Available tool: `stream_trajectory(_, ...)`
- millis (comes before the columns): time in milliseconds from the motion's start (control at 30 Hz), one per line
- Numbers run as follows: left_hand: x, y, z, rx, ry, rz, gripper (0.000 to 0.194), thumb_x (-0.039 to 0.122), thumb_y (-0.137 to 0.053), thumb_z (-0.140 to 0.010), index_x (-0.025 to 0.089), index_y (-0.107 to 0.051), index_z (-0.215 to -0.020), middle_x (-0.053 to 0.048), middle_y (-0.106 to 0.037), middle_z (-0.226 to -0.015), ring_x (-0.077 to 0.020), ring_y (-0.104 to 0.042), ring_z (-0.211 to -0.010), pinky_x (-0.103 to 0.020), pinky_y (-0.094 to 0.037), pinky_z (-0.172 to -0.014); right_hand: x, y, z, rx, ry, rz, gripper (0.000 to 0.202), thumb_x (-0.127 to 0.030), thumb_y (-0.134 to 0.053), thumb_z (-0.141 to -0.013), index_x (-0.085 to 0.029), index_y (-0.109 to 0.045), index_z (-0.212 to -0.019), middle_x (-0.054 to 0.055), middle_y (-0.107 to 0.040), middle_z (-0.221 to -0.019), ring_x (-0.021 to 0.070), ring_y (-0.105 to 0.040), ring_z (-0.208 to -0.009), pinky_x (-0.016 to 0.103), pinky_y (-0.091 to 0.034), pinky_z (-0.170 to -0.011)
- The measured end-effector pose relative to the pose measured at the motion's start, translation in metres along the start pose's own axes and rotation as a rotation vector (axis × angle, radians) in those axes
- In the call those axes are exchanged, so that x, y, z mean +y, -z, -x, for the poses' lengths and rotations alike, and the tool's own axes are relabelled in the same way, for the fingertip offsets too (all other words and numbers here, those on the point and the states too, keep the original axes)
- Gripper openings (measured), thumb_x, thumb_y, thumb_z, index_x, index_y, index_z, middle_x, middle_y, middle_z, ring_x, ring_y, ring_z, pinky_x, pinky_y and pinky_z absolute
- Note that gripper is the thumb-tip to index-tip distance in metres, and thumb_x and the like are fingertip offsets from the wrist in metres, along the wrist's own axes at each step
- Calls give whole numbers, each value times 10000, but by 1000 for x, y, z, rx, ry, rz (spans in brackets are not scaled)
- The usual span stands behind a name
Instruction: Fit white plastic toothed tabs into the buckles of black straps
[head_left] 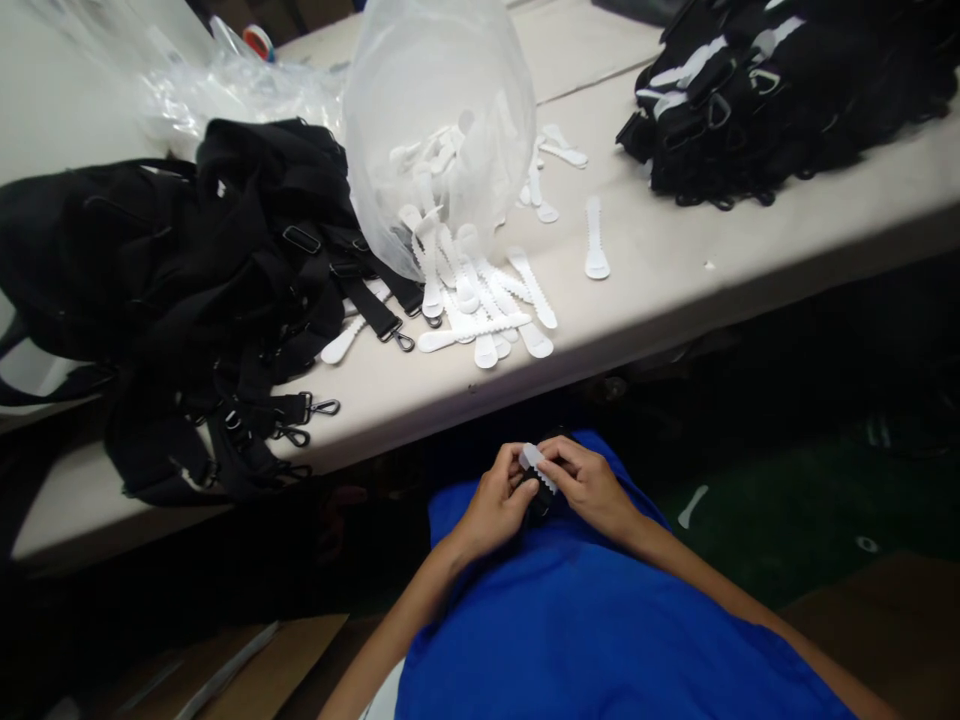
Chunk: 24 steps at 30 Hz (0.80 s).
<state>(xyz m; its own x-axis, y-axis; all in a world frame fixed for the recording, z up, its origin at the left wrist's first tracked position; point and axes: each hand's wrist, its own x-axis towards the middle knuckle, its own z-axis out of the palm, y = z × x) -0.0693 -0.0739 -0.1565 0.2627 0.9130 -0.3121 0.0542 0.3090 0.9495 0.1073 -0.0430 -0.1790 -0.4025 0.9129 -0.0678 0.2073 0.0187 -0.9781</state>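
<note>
Over the blue cloth on the lap, my left hand (496, 503) pinches a small bundle of black strap (538, 492). A white toothed strip (534, 460) lies against that strap, and my right hand (592, 487) grips the strip's edge with thumb and fingers. Both hands are close together, just below the table's front edge. How far the strip wraps round the strap is hidden by the fingers.
On the table (652, 300), an open clear plastic bag (442, 90) spills several white strips (487, 300). Black straps with metal hooks (247, 270) are heaped at left, and more black straps (750, 110) at back right. One white strip (692, 507) lies on the floor.
</note>
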Motion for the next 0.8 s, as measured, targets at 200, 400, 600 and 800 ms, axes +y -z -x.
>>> stream_trajectory(200, -3, -3, -9, 76, 26, -157, 176, 304, -522, -939, 168, -626, -982, -44, -670, -923, -175, -617, -860, -275, -462, -784, 16, 3, 2, -2, -325, -382, 356, -475, -758, -753, -156, -609, -808, -36, -551, -657, 64, -405, -508, 213, -332, -487)
stream_trajectory(400, 0, -7, -15, 80, 44, -140, 170, 313, -595, -883, 170, -669, -937, -30, -683, -845, -164, -614, -768, -267, -464, -728, 25, 0, 13, 44, -376, -414, 377, -506, -726, -776, -158, -580, -789, -39, -517, -640, 62, -367, -513, 204, -258, -455)
stream_trajectory(600, -8, -10, -20, 137, 127, -42, 194, 330, -621, -806, 140, -616, -763, -8, -614, -625, -145, -582, -581, -259, -473, -596, 21, 2, 14, 19, -436, -479, 388, -468, -784, -696, -149, -566, -726, -18, -572, -660, 68, -397, -526, 209, -278, -484)
stream_trajectory(800, -11, -17, -12, 267, 62, -132, 179, 308, -572, -862, 156, -614, -777, -5, -601, -641, -144, -573, -591, -257, -451, -593, 16, -8, 9, 106, -449, -387, 343, -445, -734, -718, -168, -537, -668, -40, -514, -568, 74, -387, -486, 212, -282, -456)
